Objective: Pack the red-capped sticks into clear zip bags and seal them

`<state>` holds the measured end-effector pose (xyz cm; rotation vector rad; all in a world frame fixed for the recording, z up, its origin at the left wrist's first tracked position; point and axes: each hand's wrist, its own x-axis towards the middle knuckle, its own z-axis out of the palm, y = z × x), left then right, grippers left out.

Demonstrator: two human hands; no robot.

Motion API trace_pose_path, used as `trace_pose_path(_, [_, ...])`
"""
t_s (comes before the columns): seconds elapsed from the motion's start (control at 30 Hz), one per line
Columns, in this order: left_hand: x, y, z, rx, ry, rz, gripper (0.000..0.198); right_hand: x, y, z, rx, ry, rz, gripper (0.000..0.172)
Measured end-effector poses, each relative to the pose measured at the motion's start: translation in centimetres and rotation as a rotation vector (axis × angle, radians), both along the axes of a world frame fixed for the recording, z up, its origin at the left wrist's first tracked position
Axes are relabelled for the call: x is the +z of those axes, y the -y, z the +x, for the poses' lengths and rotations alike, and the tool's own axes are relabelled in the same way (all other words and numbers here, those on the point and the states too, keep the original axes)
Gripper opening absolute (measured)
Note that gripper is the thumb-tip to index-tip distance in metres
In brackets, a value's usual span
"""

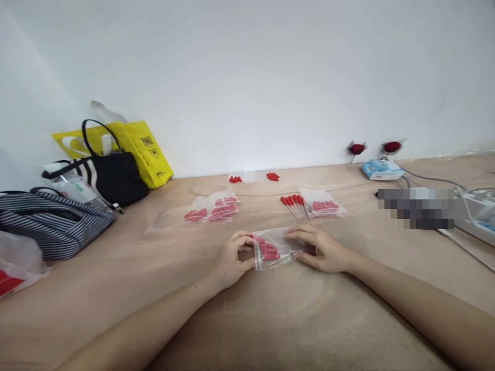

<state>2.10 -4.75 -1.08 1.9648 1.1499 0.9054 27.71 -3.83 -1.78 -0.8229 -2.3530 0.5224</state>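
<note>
A clear plastic zip bag [285,246] lies between my hands in the middle of the table, with several red pieces [269,251] at its left end. My left hand [235,260] pinches the bag's left edge between thumb and fingers. At the other end, my right hand [323,250] has its thumb and fingers closed on the plastic. Just beyond the bag, several thin sticks with red tips [293,200] lie fanned out. Beside them rests a stack of filled clear bags [324,205].
More bags with red pieces [216,208] lie back left, and two small groups of red pieces [273,176] sit by the wall. Left stand a striped bag [73,226], a black bag [119,178] and a yellow bag [154,154]. Right are a tissue pack [382,170], cables and a power strip [477,214].
</note>
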Motion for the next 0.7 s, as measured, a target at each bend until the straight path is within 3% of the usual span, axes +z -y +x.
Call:
trace_pose_path(0.5, [-0.09,0.06,-0.13,-0.030,-0.055,-0.007,0.028,0.09,0.03,-0.02,-0.031,-0.009,0.026,0.040])
trace_pose_path(0.6, [0.18,0.05,-0.14,-0.089,-0.129,0.038,0.032,0.05,0.01,0.01,-0.020,0.002,0.018,0.042])
trace_pose_path(0.7, [0.29,0.03,-0.27,-0.092,-0.256,0.111,0.025,-0.01,0.00,0.05,-0.013,0.027,-0.002,0.047])
